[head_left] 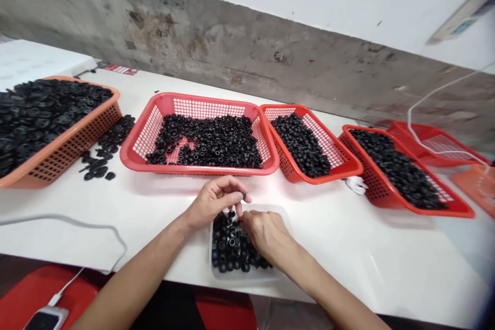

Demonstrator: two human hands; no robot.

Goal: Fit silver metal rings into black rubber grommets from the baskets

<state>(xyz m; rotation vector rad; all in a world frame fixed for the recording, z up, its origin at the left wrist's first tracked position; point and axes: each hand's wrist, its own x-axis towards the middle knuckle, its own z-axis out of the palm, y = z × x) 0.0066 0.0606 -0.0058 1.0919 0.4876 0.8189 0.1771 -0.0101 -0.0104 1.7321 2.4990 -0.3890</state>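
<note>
My left hand point(218, 200) is above the back left part of a clear plastic tub point(247, 276), its thumb and fingertips closed on a small black part point(243, 196). Round black pieces point(234, 252) fill much of the tub. My right hand point(263, 229) reaches over the tub's right side with its fingers bent together; whatever they pinch is hidden. Behind both hands is a red basket point(201, 169) of small black rings point(228, 139).
An orange basket point(58, 160) of black parts stands left, loose parts point(98, 162) beside it. Two red baskets point(305, 175) point(421, 209) of black pieces stand right. A white cable point(96, 224) lies front left, and a phone point(48, 318) is below the table edge.
</note>
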